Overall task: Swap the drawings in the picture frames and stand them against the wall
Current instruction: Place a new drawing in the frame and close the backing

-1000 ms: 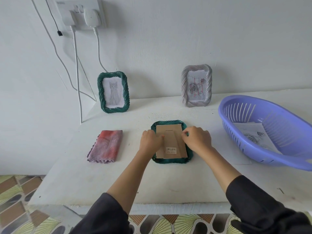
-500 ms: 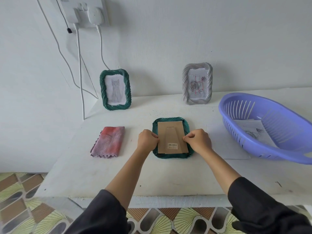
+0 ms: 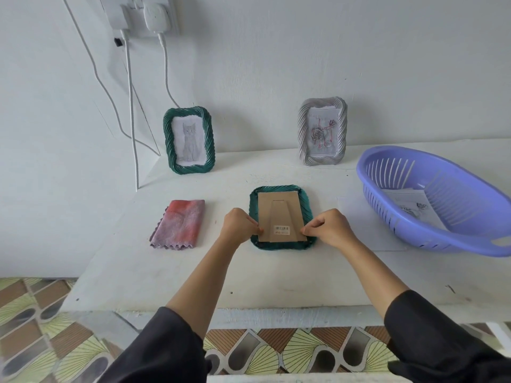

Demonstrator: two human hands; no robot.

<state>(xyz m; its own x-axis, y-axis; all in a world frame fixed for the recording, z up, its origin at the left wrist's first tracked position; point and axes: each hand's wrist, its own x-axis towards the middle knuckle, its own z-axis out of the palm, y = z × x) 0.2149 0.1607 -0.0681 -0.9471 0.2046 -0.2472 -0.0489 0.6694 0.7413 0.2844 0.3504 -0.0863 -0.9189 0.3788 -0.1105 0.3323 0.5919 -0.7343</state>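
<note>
While both sleeves (image 3: pixel 166 352) are running off the bottom edge, the left hand (image 3: pixel 239 226) and right hand (image 3: pixel 330 229) are reaching over the surface (image 3: pixel 249 280) to a green frame (image 3: pixel 306 207) lying face down near its middle. Each hand's fingers are curling in and pinching a lower side edge of the cardboard backing (image 3: pixel 278 214), one hand per side. Whether a tab is sitting under the tips is too small to tell, and the drawing inside is facing down, out of sight. A barcode sticker (image 3: pixel 282 230) is showing between the hands, unreadable. Left of the frame, a folded cloth (image 3: pixel 179 225) is lying flat. To the right, a purple basket (image 3: pixel 470 208) is running past the picture's edge, its wall partly hiding printed sheets (image 3: pixel 409 201) inside. Farther back, a cat frame (image 3: pixel 189 140) and a rose frame (image 3: pixel 322 131) are standing against the wall (image 3: pixel 276 64), well apart. Higher up, the socket (image 3: pixel 143 15) is getting cropped at the top. Compared with a second ago, the hands are sitting farther apart, uncovering most of the backing. The frame is staying put.
</note>
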